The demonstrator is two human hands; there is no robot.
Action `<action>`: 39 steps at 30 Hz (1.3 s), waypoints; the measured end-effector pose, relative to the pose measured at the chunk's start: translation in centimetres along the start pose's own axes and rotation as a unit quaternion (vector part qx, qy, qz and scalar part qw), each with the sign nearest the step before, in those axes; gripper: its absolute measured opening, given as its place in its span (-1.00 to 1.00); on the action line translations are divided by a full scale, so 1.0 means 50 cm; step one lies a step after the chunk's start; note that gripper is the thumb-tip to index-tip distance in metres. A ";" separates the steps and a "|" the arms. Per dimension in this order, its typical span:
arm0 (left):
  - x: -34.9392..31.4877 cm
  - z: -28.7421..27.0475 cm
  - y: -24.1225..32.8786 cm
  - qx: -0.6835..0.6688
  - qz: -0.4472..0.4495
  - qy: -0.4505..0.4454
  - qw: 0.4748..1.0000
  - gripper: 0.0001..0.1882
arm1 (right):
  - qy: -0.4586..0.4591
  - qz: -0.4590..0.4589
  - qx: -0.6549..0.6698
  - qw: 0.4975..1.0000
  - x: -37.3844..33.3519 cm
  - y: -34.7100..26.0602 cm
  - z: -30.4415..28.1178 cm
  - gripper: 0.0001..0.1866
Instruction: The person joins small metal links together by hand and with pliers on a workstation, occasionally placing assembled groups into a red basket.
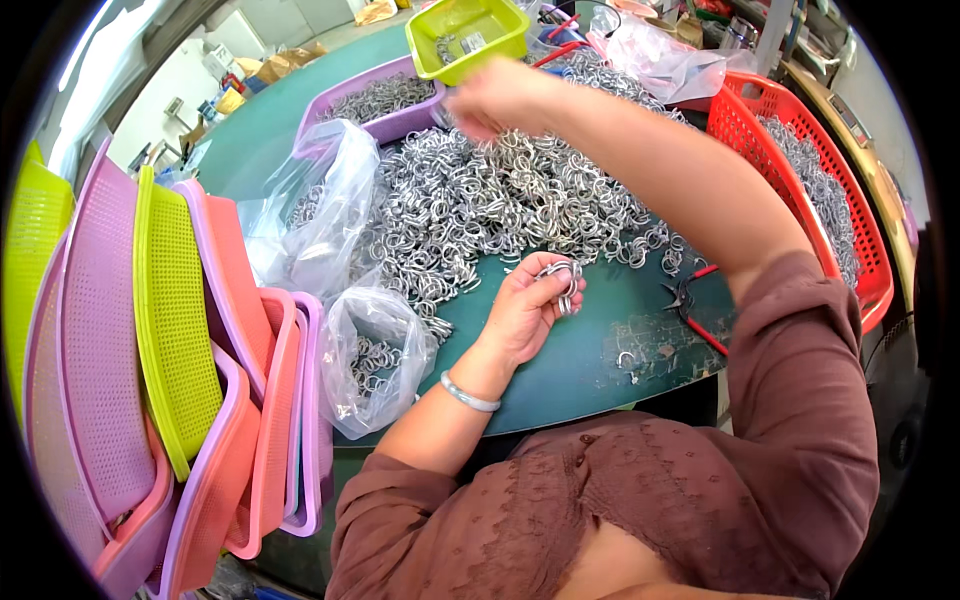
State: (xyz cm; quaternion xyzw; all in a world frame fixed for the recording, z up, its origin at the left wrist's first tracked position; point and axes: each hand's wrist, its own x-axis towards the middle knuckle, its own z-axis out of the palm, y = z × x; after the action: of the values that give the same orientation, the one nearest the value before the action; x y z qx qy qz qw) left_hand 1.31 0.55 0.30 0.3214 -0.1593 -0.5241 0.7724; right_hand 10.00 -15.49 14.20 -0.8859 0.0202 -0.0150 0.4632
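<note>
My left hand [522, 315] is closed around several silver metal rings [566, 284], just in front of a wide heap of similar rings [520, 195] on the green table [560, 375]. My right arm reaches across the heap. Its hand [492, 100] is smeared by motion, close to a purple basket [402, 124] of small metal pieces and below a lime-green tray [490, 55] with a few pieces in it. Whether anything lies in the right fingers cannot be made out.
Red-handled pliers [682, 300] lie right of my left hand, near some loose ring pieces [627, 362]. Clear plastic bags [325, 225] sit left of the heap. Nested plastic baskets [178, 320] crowd the left side. A red basket [765, 145] holding metal pieces stands at the right.
</note>
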 end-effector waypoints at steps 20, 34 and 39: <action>0.005 0.023 -0.011 0.223 0.198 0.053 0.953 -0.50 | -0.044 -0.093 -0.066 0.992 -0.332 0.116 0.056 -0.73; -0.010 0.053 -0.009 0.267 0.124 0.017 0.956 -0.58 | 0.138 -0.007 0.232 0.963 -0.400 0.172 0.105 -0.87; -0.008 0.082 -0.010 0.254 0.131 0.014 0.958 -0.58 | 0.182 -0.016 0.237 0.954 -0.417 0.170 0.102 -0.87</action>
State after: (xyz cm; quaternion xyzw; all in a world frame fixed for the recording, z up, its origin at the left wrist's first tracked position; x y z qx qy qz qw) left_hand -1.59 -0.54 3.06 0.4908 -0.3172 -0.3556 0.7294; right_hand -10.77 -15.14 4.16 -0.7330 0.0860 -0.1878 0.6481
